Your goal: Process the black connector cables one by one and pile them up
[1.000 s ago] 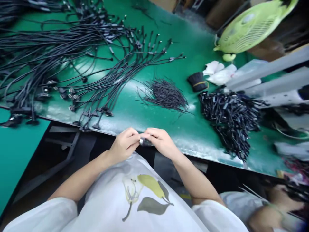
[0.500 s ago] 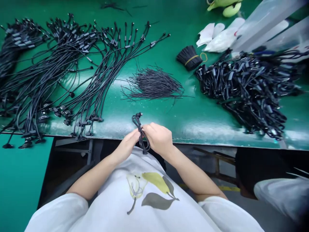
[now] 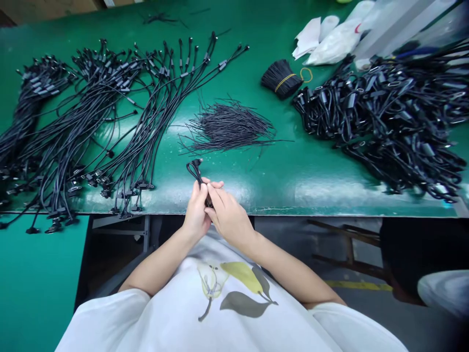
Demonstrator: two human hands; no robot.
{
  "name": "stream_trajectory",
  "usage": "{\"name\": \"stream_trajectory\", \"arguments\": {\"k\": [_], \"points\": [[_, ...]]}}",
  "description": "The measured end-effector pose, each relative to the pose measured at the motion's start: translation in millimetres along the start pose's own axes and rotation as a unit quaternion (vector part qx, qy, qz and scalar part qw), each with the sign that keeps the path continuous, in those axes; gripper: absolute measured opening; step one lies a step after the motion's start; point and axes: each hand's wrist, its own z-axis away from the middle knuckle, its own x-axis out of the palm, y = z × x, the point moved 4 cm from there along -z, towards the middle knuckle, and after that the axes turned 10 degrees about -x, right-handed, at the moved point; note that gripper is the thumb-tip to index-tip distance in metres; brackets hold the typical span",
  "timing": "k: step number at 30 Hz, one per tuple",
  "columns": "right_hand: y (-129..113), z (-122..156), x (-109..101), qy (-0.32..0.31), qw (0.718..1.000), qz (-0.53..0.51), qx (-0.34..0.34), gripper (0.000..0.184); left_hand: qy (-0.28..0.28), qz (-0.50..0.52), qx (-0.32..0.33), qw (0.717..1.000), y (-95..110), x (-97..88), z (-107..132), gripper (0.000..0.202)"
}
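A folded black cable [image 3: 195,169] is held between my two hands near the front edge of the green table. Its upper loop and a connector stick out above the fingers; the lower part is mostly covered. My left hand [image 3: 197,210] is wrapped round the bundle from the left. From the right, my right hand [image 3: 229,213] presses its fingers against the same cable. Beyond the hands lies a loose heap of thin black twist ties [image 3: 234,126]. Whether a tie is round the cable, I cannot tell.
Straight black cables [image 3: 146,127] with connectors spread over the left, some hanging past the front edge. At the right lies a large pile of folded cables [image 3: 381,122]. A banded bundle of ties [image 3: 281,79] and white plastic bags [image 3: 337,41] sit behind it. A stool [image 3: 348,244] stands below.
Both hands have closed further over the folded cable, hiding its lower loop. The cable's top end has shifted slightly left and up. My view has tilted a little.
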Motion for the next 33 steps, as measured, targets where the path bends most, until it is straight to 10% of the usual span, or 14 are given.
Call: {"name": "stream_trajectory", "arguments": {"k": [4, 8, 12, 17, 20, 24, 29, 33], "points": [[28, -4, -23, 0.067, 0.974, -0.206, 0.063, 0.026, 0.022, -0.055, 0.065, 0.996, 12, -10.0, -8, 0.025], [49, -22, -17, 0.091, 0.870, -0.446, 0.190, 0.049, -0.053, -0.205, -0.013, 0.977, -15, -11.4, -8, 0.056], [46, -28, 6, 0.073, 0.781, -0.566, 0.255, 0.035, -0.106, -0.295, -0.097, 0.944, -37, -3.3, 2, 0.061], [132, -1, -59, 0.190, 0.869, -0.291, 0.351, 0.024, -0.191, -0.511, 0.003, 0.838, 1, -13.2, 21, 0.044], [203, 23, -162, 0.210, 0.898, 0.099, 0.374, 0.037, -0.086, -0.629, 0.109, 0.765, 43, -45.9, 21, 0.035], [304, 42, -258, 0.238, 0.875, 0.221, 0.358, 0.042, 0.062, -0.676, 0.186, 0.710, 87, -80.7, 18, 0.038], [388, 24, -275, 0.223, 0.901, 0.282, 0.241, 0.040, 0.138, -0.710, 0.222, 0.654, 109, -91.3, 19, 0.039], [367, -7, -249, 0.269, 0.921, 0.263, 0.102, 0.037, 0.201, -0.729, 0.255, 0.603, 121, -103.5, 29, 0.039]]}}
